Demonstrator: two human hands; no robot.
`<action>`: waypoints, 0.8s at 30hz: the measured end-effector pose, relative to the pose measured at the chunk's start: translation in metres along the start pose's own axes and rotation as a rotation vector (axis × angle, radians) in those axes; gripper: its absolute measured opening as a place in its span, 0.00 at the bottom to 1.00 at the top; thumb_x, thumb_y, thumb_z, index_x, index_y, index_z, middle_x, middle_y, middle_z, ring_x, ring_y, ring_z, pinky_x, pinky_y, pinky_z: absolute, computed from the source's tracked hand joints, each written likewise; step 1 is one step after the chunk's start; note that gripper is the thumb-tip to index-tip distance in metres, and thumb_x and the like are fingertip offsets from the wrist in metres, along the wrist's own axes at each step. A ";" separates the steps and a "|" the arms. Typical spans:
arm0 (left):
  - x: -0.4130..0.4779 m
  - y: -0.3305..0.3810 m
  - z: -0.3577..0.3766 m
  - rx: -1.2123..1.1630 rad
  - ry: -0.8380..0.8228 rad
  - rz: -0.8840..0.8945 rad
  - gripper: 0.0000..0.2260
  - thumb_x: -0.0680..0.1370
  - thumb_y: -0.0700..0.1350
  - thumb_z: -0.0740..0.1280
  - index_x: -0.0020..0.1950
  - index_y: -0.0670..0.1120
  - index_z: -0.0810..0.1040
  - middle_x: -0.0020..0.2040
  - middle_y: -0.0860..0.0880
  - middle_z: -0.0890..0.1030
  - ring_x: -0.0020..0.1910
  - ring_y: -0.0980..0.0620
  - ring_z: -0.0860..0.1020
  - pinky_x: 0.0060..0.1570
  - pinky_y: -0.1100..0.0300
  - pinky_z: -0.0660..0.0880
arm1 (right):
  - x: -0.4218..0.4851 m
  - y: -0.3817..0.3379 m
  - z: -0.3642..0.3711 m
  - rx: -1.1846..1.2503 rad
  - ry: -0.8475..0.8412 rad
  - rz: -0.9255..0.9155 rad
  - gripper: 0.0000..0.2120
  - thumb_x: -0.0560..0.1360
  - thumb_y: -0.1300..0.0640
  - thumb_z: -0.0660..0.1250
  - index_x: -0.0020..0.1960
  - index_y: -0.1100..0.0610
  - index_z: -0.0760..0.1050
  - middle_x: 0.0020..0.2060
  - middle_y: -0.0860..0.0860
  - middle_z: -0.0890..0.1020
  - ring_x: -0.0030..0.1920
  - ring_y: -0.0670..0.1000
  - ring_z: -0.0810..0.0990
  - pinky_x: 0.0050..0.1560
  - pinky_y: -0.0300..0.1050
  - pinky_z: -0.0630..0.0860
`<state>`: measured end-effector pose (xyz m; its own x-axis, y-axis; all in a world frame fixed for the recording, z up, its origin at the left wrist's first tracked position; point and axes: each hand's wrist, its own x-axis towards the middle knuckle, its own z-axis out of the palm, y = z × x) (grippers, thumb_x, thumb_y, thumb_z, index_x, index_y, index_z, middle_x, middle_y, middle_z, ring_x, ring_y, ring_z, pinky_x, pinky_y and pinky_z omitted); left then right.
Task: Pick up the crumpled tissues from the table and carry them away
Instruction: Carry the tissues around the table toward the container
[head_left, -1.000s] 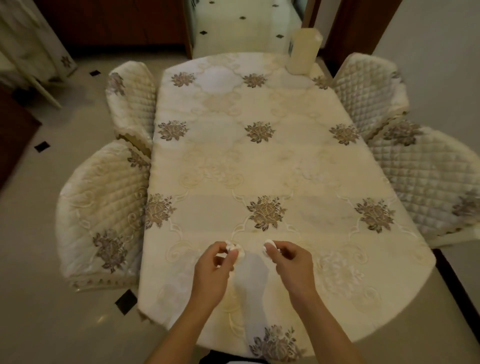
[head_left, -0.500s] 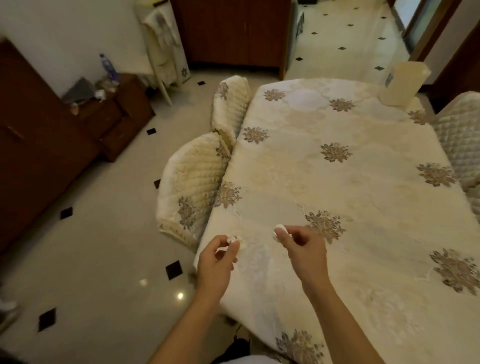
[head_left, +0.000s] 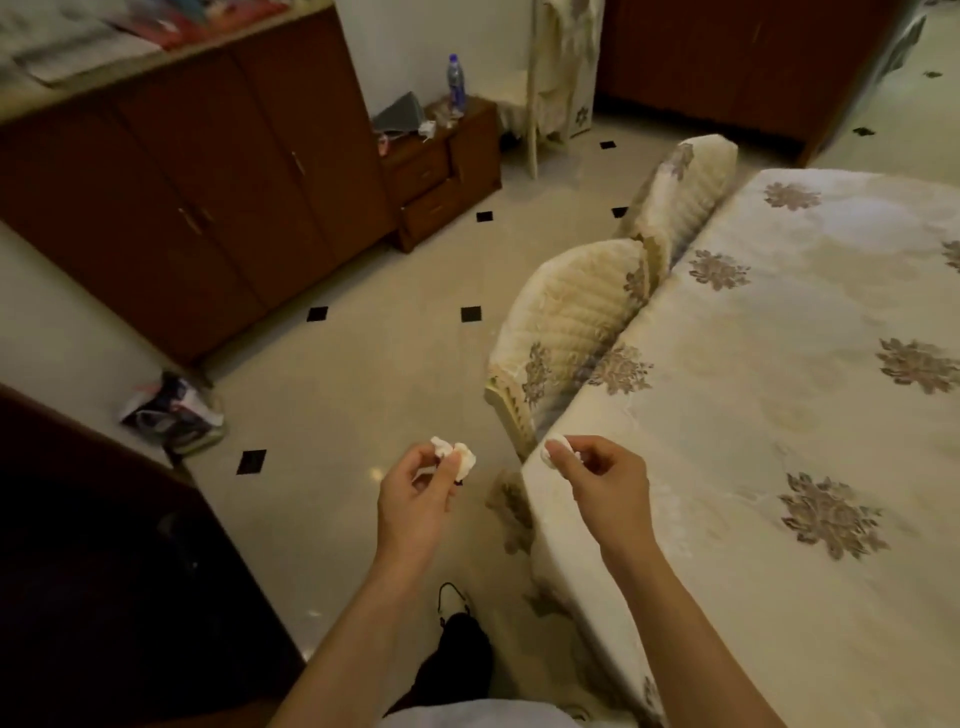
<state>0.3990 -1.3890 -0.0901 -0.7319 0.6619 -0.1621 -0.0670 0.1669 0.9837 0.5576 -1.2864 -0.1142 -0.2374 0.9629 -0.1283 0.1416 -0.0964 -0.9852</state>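
Beside the counter (head_left: 779, 415), your left hand (head_left: 415, 493) and right hand (head_left: 608, 483) pinch crumpled tissues (head_left: 460, 457); pickup looks done, carrying away remains.

The bench (head_left: 571, 525) is covered by a cream cloth (head_left: 779, 322), embroidered with brown flower motifs and draped over the near corner toward the tiled floor (head_left: 363, 364).

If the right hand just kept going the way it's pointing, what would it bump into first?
Probably the quilted back of the nearer chair, just beyond the right hand and its tissue, though depth is hard to judge.
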 end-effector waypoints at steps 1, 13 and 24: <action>0.004 0.001 -0.007 -0.010 0.013 0.001 0.04 0.77 0.42 0.70 0.47 0.41 0.80 0.31 0.56 0.79 0.30 0.61 0.73 0.29 0.66 0.70 | 0.002 -0.002 0.010 -0.009 -0.019 -0.010 0.08 0.70 0.42 0.74 0.41 0.45 0.85 0.33 0.48 0.84 0.32 0.44 0.78 0.36 0.44 0.75; 0.145 0.001 -0.090 0.003 0.056 0.012 0.05 0.77 0.44 0.70 0.45 0.43 0.80 0.36 0.57 0.81 0.31 0.59 0.75 0.30 0.64 0.72 | 0.073 -0.025 0.154 -0.072 -0.120 -0.056 0.08 0.72 0.43 0.73 0.46 0.47 0.85 0.37 0.45 0.85 0.37 0.45 0.83 0.40 0.41 0.80; 0.309 0.032 -0.162 -0.004 0.024 0.026 0.04 0.78 0.44 0.70 0.48 0.44 0.80 0.38 0.60 0.82 0.32 0.60 0.75 0.31 0.64 0.73 | 0.164 -0.063 0.299 -0.085 -0.139 -0.036 0.11 0.72 0.42 0.72 0.46 0.49 0.84 0.39 0.44 0.86 0.42 0.43 0.83 0.42 0.40 0.79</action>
<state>0.0614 -1.2975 -0.0962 -0.7497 0.6480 -0.1344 -0.0503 0.1467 0.9879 0.2225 -1.1974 -0.1077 -0.3737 0.9206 -0.1134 0.2102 -0.0351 -0.9770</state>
